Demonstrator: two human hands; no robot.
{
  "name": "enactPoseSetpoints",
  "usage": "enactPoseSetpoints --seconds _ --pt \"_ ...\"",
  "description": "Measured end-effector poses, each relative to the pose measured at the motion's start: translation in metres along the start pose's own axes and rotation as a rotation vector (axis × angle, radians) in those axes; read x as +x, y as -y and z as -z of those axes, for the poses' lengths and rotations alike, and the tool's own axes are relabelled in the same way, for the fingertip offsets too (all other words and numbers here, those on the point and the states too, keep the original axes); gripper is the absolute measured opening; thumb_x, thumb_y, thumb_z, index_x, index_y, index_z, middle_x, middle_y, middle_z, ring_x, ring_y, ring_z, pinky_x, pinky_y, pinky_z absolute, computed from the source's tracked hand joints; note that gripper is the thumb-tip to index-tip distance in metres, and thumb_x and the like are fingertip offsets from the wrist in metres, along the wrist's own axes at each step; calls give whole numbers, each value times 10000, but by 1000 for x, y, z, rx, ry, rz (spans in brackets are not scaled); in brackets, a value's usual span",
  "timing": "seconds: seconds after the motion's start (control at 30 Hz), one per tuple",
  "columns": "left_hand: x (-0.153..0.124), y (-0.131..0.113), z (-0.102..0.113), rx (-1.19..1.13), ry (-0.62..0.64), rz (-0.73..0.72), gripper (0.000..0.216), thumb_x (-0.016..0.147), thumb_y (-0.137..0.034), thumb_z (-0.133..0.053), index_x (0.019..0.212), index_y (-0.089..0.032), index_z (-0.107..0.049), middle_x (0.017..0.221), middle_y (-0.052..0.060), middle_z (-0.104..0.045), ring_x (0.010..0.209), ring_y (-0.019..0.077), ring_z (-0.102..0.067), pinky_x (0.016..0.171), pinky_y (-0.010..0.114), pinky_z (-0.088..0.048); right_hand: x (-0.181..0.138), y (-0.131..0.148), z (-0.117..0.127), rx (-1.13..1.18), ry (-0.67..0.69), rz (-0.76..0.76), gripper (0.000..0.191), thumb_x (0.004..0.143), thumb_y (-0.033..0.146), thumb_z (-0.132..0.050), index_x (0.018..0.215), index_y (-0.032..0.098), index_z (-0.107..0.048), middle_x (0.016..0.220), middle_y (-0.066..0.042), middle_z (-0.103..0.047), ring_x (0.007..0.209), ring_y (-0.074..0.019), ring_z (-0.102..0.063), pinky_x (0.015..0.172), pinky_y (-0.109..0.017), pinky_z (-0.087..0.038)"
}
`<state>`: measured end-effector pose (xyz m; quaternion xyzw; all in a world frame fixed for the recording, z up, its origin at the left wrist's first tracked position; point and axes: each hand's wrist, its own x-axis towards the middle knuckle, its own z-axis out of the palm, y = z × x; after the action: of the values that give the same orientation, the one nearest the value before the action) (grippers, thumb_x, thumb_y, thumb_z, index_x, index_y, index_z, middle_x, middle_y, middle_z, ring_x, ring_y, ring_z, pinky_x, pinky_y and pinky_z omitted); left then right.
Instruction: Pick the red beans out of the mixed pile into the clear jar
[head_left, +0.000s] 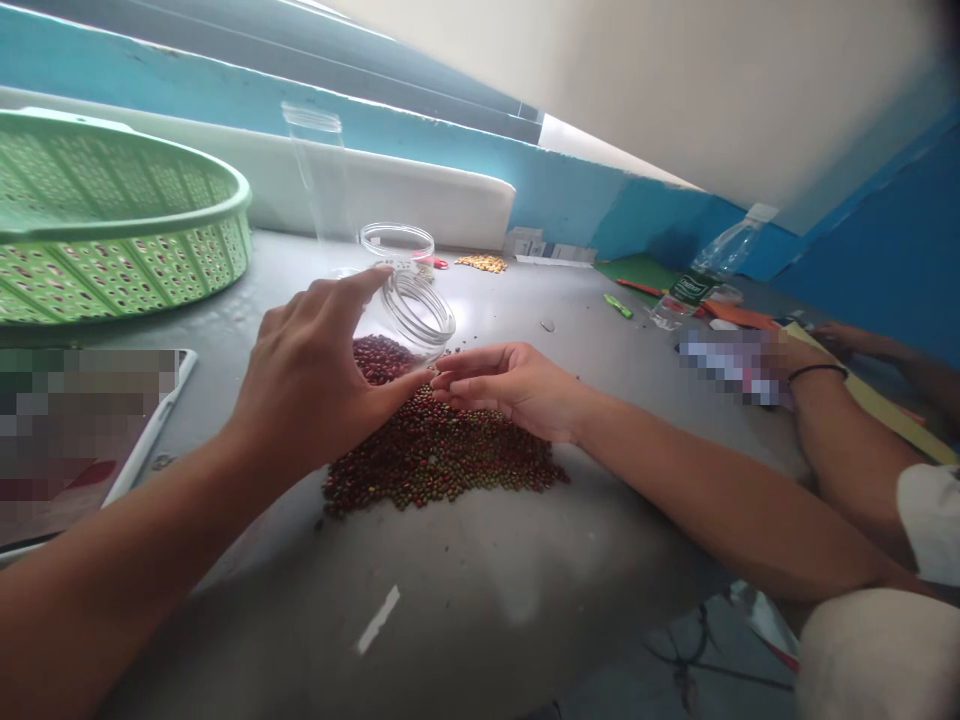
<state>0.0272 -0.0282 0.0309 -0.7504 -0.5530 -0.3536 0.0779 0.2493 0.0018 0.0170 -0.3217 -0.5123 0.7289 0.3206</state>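
My left hand [307, 365] is curled round a clear plastic jar [418, 312], tilted with its threaded mouth towards the right. Its thumb reaches across below the jar. Close to that thumb tip is my right hand [510, 385], its fingers drawn together and cupped; what lies in them, if anything, is hidden. Below both hands a mixed pile of small dark red and green beans [450, 455] is spread on the grey table [300, 610]. Behind the held jar are another clear round container [397, 240] and a tall clear jar [319, 175].
A green slotted basket [127, 265] stands at the left, above a white-edged tablet [161, 420]. Yellow kernels [481, 263] lie at the back. A plastic bottle [709, 270], a green cutter [618, 306] and another person's hand [799, 355] with a phone are at the right.
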Motion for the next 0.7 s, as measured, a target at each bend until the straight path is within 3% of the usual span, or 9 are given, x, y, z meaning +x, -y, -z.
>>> enactPoseSetpoints --seconds 0.33,0.7 --pt "0 1 -2 15 -20 -14 771 762 -606 -663 1409 -286 -392 1290 102 -602 1214 362 -580 1031 594 -468 0 -1 -3 29 -14 -44 190 797 115 -757 987 115 -756 909 -79 -773 822 -136 -747 814 -247 -611" --pt "0 3 -2 19 5 -20 744 785 -589 -635 1420 -300 -376 1298 97 -592 1215 371 -573 1027 596 -473 -1 3 -7 35 -47 -80 192 775 90 -757 965 121 -761 927 -92 -774 849 -147 -741 872 -290 -603"
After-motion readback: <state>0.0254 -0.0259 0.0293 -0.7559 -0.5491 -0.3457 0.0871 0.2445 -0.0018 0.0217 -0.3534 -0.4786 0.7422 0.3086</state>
